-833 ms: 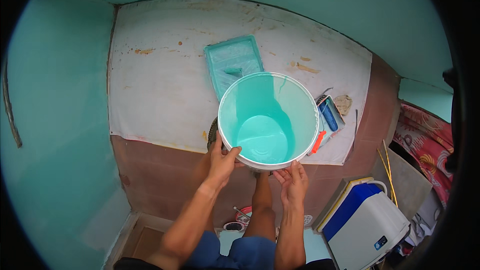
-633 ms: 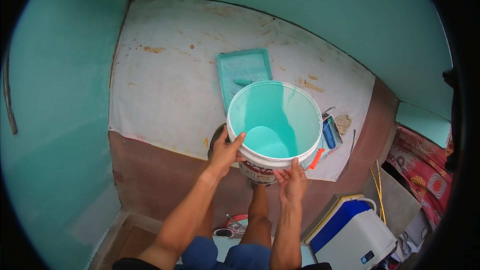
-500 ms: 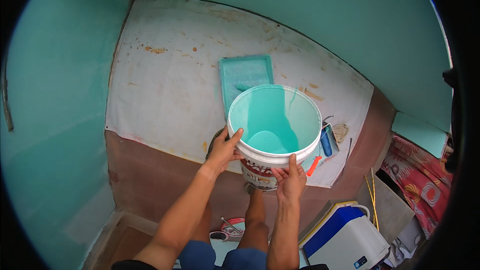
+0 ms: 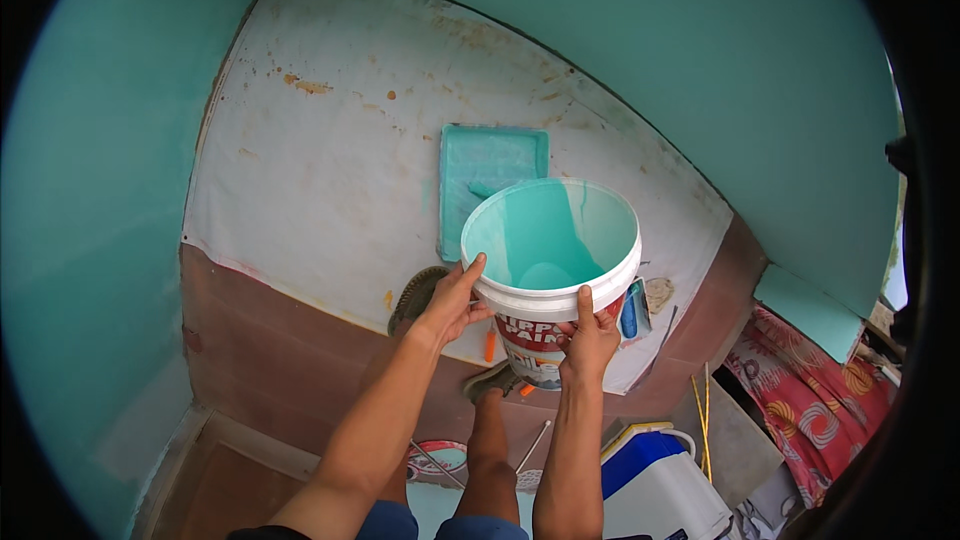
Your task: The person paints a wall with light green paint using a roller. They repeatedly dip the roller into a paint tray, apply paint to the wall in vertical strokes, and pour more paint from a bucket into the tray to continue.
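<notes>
In front of me I hold a white paint bucket (image 4: pixel 535 305) by its upper rim, off the floor and tilted. Teal paint (image 4: pixel 550 275) lies inside and coats part of its wall. My left hand (image 4: pixel 452 304) grips the rim at the left, thumb over the top and fingers beneath the band. My right hand (image 4: pixel 588 342) grips the near right side the same way. Behind the bucket sits a teal-coated paint tray (image 4: pixel 462 162) on the sheet. A teal roller or brush-like piece (image 4: pixel 488 188) in the tray is partly hidden by the bucket.
A stained white drop sheet (image 4: pixel 320 170) covers much of the brown floor (image 4: pixel 270 330). My shoes stand at its near edge. Right of the bucket lies a blue roller (image 4: pixel 630 312). A blue and white cooler (image 4: pixel 655 485), yellow sticks (image 4: pixel 702 430) and red patterned cloth (image 4: pixel 800 390) stand lower right.
The bucket's opening looks narrower and more of its near outer side shows, so it leans farther away from me. The view has shifted, showing my left shoe and more of the tray.
</notes>
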Motion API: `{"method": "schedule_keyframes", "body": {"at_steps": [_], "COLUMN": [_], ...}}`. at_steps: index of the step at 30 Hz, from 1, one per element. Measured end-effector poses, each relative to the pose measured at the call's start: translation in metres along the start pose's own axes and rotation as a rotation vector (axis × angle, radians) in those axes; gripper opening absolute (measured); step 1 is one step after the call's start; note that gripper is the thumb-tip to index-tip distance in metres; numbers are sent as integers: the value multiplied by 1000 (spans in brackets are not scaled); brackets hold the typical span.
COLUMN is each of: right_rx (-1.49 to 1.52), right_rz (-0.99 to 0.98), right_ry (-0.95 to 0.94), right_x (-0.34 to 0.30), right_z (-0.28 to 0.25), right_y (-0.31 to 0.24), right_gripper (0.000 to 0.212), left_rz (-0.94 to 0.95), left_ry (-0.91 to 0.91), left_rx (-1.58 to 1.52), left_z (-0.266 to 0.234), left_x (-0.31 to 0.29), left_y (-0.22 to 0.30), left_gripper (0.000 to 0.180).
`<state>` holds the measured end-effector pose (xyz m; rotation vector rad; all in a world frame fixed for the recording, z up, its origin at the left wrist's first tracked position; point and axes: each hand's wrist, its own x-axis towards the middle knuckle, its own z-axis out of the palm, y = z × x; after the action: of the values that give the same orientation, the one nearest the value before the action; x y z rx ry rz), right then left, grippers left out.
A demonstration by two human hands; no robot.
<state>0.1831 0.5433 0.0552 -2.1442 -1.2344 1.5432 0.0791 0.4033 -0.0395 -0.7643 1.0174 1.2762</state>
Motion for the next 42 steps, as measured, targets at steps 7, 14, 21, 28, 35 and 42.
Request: {"method": "schedule_keyframes", "body": {"at_steps": [7, 14, 21, 28, 35, 42], "right_rx": [-191, -276, -389, -454, -514, -504], "right_rz": [-14, -53, -98, -120, -185, -166], "right_ry": [-8, -116, -73, -62, -78, -93], "right_x": [21, 37, 41, 43, 50, 56], "right_z": [29, 49, 63, 75, 75, 80], "right_y": [-25, -46, -52, -59, -61, -67], "right_gripper": [40, 47, 44, 45, 54, 49], "left_rz": [3, -26, -46, -83, -78, -54], "left_ry": [92, 140, 144, 108, 72, -37], "left_rx": [-124, -254, -325, -427, -462, -609], "left_z": [3, 7, 9, 6, 11, 9], "left_x": [14, 23, 25, 40, 36, 43], "left_y": [6, 16, 11, 2, 2, -2], "left_gripper": [76, 73, 69, 71, 71, 57]}}
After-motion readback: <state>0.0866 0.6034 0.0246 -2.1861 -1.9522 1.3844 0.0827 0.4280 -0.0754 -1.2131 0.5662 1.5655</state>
